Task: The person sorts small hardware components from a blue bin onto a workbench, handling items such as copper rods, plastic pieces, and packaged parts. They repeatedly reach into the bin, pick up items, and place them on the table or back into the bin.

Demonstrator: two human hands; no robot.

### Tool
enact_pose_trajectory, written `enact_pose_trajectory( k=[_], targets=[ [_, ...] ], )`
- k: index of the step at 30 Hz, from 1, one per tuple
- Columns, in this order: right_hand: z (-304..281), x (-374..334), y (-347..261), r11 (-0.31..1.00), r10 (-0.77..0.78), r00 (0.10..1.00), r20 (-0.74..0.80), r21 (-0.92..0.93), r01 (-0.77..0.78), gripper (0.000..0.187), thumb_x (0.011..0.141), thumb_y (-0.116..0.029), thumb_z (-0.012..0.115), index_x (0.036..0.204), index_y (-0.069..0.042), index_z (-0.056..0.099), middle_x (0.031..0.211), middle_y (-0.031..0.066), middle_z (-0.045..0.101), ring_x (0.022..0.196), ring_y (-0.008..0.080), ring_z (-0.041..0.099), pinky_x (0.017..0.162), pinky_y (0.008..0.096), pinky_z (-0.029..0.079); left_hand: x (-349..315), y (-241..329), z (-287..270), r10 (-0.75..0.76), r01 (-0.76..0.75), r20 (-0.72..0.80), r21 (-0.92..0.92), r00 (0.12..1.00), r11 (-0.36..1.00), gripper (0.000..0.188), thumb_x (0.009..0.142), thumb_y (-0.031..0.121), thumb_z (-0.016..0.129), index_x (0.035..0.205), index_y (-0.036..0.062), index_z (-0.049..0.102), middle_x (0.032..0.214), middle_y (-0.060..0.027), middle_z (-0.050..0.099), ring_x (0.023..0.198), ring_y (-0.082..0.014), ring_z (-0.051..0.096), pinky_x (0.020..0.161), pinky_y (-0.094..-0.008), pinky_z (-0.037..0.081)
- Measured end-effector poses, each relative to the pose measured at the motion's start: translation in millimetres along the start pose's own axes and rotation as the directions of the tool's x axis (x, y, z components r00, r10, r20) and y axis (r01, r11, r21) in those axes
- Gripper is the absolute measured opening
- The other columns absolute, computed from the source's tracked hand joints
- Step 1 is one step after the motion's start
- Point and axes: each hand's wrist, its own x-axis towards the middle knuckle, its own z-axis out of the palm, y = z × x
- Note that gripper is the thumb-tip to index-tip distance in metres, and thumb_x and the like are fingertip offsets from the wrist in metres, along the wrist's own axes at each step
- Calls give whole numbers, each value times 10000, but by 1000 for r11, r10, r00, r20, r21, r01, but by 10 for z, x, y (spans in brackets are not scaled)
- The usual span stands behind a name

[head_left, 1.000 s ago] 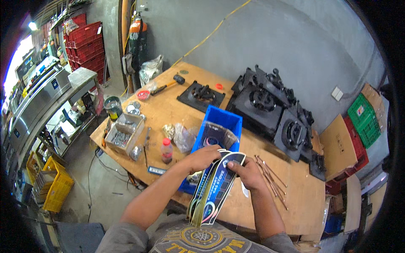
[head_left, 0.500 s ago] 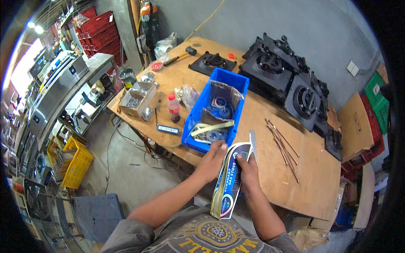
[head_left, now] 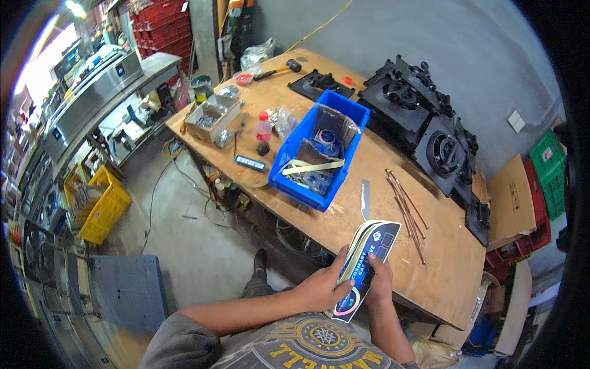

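Observation:
A thick, curved stack of blue printed leaflets point(head_left: 364, 264) is held in front of my body, just off the table's near edge. My left hand point(head_left: 321, 286) is closed round its left side, fingers along the page edges. On the opposite side, my right hand point(head_left: 379, 280) grips the stack with the thumb on the printed front. A flat silver strip, blade-like in shape point(head_left: 365, 200), lies on the table just beyond the stack's top. Close by on the left is a blue bin point(head_left: 301, 195) with cardboard dividers, tape rolls and a pale strip inside.
Several copper-coloured rods point(head_left: 407, 215) lie right on the wooden table point(head_left: 442, 270). Black stove burners point(head_left: 439, 150) line the wall side. Leftward are a red-capped bottle point(head_left: 263, 129), a box of small metal parts point(head_left: 212, 117) and a mallet point(head_left: 279, 71). A yellow crate point(head_left: 104, 209) stands on the floor.
The stack has come down and slightly right, away from the blue bin. My left hand has left the stack's top end and now grasps its lower left side. The view has shifted a little.

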Motion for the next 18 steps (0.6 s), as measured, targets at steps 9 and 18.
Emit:
enact_pose_trajectory(
  k=[9,18],
  targets=[
    [40,52,101,990,-142,989,-31,-19,142,320,896,-80,571,1205,-39,496,1005,85,633,853,192,645,756,348,560,74,-351,97,14,-7,47,-142,999,990,872,926,201,522,1481,-78,-91,1262,-403,487,1139,-466,565,982,-431,441],
    [-661,-42,1286,830,366,929,-58,-431,-355,480,899,-9,589,1340,-36,402,1171,113,610,1013,218,622,882,372,527,-432,-1762,570,-159,173,67,-378,985,909,1034,851,291,631,1486,-61,-105,1281,-366,505,1155,-393,587,960,-378,479]
  ],
)
